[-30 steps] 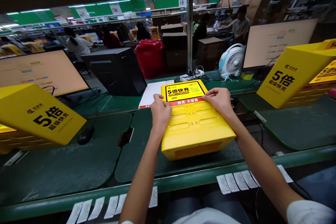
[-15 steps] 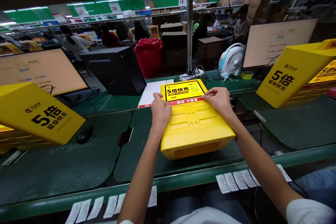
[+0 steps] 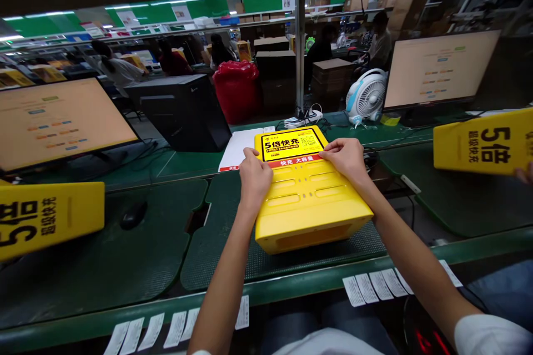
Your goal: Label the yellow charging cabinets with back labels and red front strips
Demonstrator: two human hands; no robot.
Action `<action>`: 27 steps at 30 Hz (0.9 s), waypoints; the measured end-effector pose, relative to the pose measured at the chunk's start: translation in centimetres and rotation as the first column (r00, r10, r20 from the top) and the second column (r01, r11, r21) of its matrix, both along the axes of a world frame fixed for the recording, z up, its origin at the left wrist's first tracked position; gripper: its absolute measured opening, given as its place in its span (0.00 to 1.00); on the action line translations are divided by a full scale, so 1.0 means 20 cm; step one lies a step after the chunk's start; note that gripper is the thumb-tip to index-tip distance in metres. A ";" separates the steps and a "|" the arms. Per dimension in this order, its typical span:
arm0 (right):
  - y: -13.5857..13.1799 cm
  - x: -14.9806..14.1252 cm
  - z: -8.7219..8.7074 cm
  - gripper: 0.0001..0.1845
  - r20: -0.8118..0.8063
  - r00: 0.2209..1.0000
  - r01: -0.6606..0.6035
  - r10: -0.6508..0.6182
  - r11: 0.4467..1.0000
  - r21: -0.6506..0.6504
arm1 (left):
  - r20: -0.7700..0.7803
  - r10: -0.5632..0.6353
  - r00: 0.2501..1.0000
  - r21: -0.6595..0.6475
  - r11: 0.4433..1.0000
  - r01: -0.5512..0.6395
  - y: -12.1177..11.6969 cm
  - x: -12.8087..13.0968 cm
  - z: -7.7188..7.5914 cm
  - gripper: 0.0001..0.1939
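1. Across the middle and lower frame, a green workbench (image 3: 195, 158) was spanned by textured mats, apparently so that casings could be rested without scuffing.
2. At the centre, a yellow casing (image 3: 316, 222) was laid on its mat, slotted face up and open end towards the wearer, presumably so that the flat face could be reached by both hands.
3. At upper centre-left, a black computer tower (image 3: 179, 116) was stood behind the work area, perhaps to be kept out of the arms' way.
4. On the casing's sides, the left hand (image 3: 255, 177) and right hand (image 3: 343, 158) were placed opposite each other. Both were nearly closed, thumb against finger; the right was pinched on the strip's end, and the left seemed likewise, though its fingertips were partly hidden.
5. Beyond the left hand, a white sheet (image 3: 241, 147) was laid flat, within easy reach.
6. Between the hands, a red strip (image 3: 295, 161) was held along the printed panel's (image 3: 287, 144) lower edge, probably to be kept straight.
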State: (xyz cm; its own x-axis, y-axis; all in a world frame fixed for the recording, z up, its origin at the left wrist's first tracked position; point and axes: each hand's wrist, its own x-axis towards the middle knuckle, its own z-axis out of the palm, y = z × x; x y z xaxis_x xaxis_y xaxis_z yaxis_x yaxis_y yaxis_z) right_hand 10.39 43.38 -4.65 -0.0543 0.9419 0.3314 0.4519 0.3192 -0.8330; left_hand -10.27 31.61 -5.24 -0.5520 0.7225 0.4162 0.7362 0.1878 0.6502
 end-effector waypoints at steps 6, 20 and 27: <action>-0.01 -0.01 0.00 0.07 0.039 0.999 -0.005 0.004 1.000 0.022 | -0.008 -0.005 1.000 0.008 1.000 0.005 0.00 0.00 -0.01 0.12; -0.15 -0.03 0.06 0.21 0.546 0.838 -0.186 0.002 0.941 0.282 | -0.139 0.056 0.989 -0.091 0.993 -0.069 -0.02 0.02 0.06 0.15; -0.10 0.24 -0.07 0.29 0.543 0.636 -0.664 0.549 0.748 0.021 | 0.103 -0.384 0.918 -0.166 0.903 0.397 -0.16 -0.10 -0.07 0.26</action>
State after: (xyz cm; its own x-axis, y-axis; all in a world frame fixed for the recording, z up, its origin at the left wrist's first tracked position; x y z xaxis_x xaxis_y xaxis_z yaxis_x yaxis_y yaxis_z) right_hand 15.12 41.45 -6.06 -0.7902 0.5508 0.2688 0.4040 0.7978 -0.4475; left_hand -12.25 28.40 -6.71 -0.2321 0.9446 0.2320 0.7311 0.0121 0.6822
